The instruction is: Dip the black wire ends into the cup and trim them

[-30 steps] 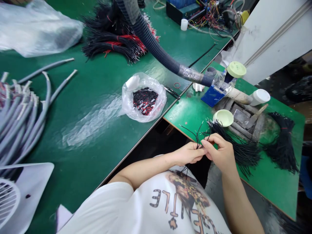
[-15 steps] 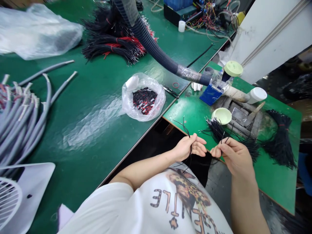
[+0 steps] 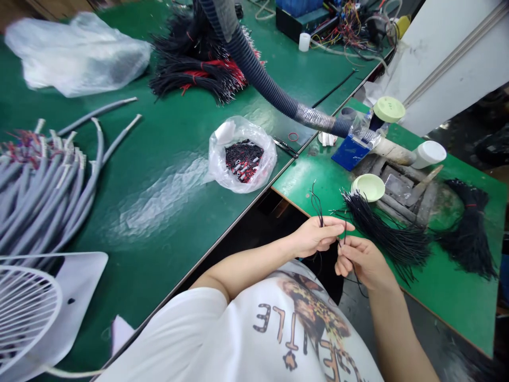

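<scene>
My left hand (image 3: 318, 236) is closed on a few thin black wires (image 3: 317, 204), whose ends stick up above the fingers and hang down below. Close against it, my right hand (image 3: 360, 260) pinches another thin black wire (image 3: 345, 229) that rises between the two hands and trails below the palm. Both hands are in front of the white shirt, just off the edge of the green side table. Beyond my right hand lies a loose bundle of black wires (image 3: 385, 231) with bare silvery tips.
A plastic bag (image 3: 217, 151) of small black and red pieces sits left, with pliers (image 3: 285, 147) beside it. A ribbed hose (image 3: 274, 90) crosses to a blue box (image 3: 350, 152). Grey cables (image 3: 51, 196) and a white fan (image 3: 75, 307) stand left. Another tied wire bundle (image 3: 465, 228) lies right.
My hands have come together; the left fingers, stretched out before, are now closed around the wires. My right hand has moved slightly down and left. The view has shifted slightly.
</scene>
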{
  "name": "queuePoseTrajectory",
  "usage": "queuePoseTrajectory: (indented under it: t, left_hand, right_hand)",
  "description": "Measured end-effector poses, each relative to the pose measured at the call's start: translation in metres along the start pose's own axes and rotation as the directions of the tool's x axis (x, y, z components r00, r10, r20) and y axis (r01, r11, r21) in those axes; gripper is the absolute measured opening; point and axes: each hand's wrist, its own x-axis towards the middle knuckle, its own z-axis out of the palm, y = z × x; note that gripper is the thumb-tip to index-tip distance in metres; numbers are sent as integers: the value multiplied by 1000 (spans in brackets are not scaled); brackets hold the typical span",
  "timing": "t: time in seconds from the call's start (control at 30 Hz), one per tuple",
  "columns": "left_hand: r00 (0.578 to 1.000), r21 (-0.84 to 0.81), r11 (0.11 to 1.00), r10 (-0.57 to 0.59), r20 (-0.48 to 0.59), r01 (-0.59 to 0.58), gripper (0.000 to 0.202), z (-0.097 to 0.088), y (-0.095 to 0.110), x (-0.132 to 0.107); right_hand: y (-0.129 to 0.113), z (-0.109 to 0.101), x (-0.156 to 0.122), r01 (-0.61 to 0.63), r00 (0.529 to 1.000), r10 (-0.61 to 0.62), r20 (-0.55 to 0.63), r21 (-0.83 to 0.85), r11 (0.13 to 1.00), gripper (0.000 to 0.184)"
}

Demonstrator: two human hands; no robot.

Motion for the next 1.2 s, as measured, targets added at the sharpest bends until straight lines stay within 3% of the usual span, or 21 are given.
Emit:
queuePoseTrajectory:
  t: [0.07,0.17,0.3,0.4,0.5,0.57,0.63,0.7,0.77,0.87,0.97,1.07,1.2]
  left_hand:
    - [1000,-11,1000,5,4,-5,42,-2,-1,1]
    - [997,-23,999,36,-73,-38,39,-5,-4,3]
    - [986,-61,997,28,-163,-38,40,-5,-6,4]
    - [988,-71,997,25,-152,-36,39,-5,-7,3]
    - [992,-48,998,34,-123,-40,35,-5,-10,3]
    - [993,-7,1000,28,-114,-29,35,-5,-13,3]
    - [993,58,998,7,-117,0,39,-5,-16,3]
    - [991,117,992,-23,-129,38,45,-3,-18,3]
    - [990,147,987,-48,-135,68,48,-2,-20,2]
    - [994,187,980,-49,-93,65,47,-2,-19,1]
    - [999,275,960,-42,-12,44,42,-1,-16,0]
    - [996,366,929,-78,33,61,40,0,-14,-1]
    - [994,436,898,-90,55,57,43,-2,-17,-1]
  right_hand:
    - [6,2,1,-35,999,35,13,39,999,27]
    - [13,3,0,-26,1000,26,-4,36,999,30]
    - [22,4,-2,104,978,-124,-170,-117,988,30]
    - [27,5,0,222,890,-306,-338,-263,939,29]
    - [25,3,4,343,765,-478,-431,-356,869,29]
    - [22,2,5,432,664,-563,-493,-361,826,29]
    - [19,1,3,451,604,-601,-524,-397,799,23]
    - [17,2,0,370,619,-618,-485,-514,774,17]
    - [14,5,-4,286,671,-628,-394,-644,709,14]
    - [7,8,-6,321,710,-656,-257,-711,626,9]
    - [-6,8,-2,387,743,-648,-165,-685,618,8]
    - [-18,8,5,354,792,-594,-141,-686,636,9]
    - [-27,13,14,290,818,-552,-160,-714,637,11]
